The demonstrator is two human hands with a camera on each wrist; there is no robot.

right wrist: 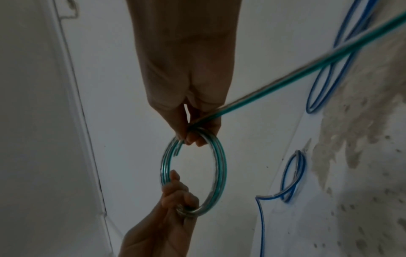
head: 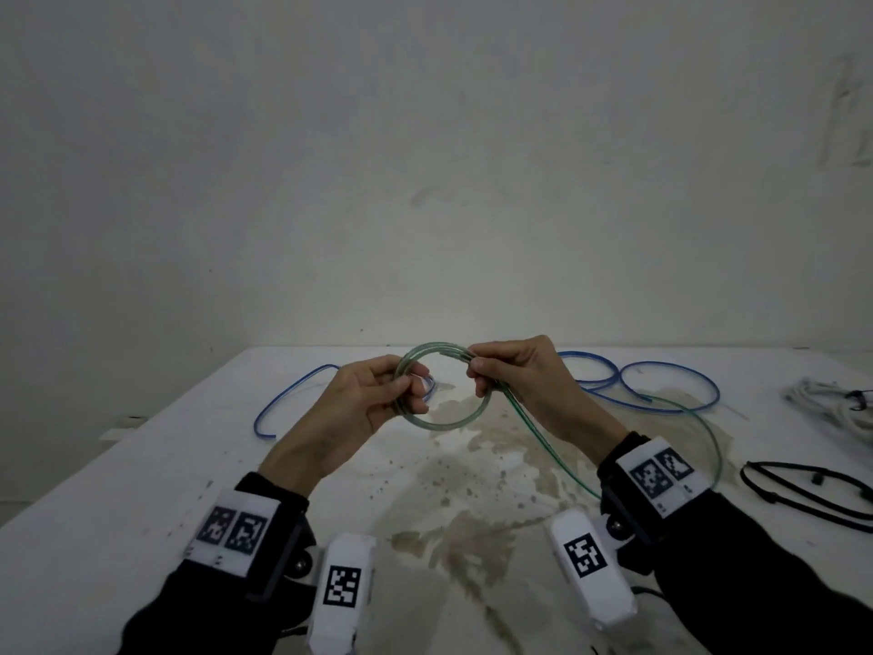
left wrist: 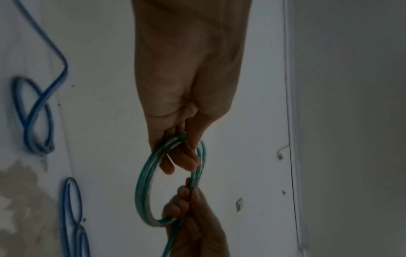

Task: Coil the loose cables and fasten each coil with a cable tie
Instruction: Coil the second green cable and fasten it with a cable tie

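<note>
A green cable (head: 444, 420) is held above the table (head: 118, 494), wound into a round coil of several turns between the two hands. The left side of the coil is gripped by the left hand (head: 373, 401), whose thumb and curled fingers are closed around the strands; in the right wrist view the same grip is seen at the lower edge of the coil (right wrist: 217, 173). The right side of the coil is pinched by the right hand (head: 515, 375), its fingertips closed on the bundled turns where they cross, as is also shown in the left wrist view (left wrist: 145, 182). From that pinch a loose tail of the green cable is led down and to the right, past the right wrist, then curved back up over the table. Behind the hands a blue cable (head: 661, 385) is laid loose on the table in open loops, with its other stretch running out to the left. At the far right edge a whitish cable bundle (head: 831, 404) is seen, and nearer the right wrist a black cable (head: 803, 494) is laid on the table. A brownish stain (head: 477, 465) is spread across the white table surface beneath the hands.
</note>
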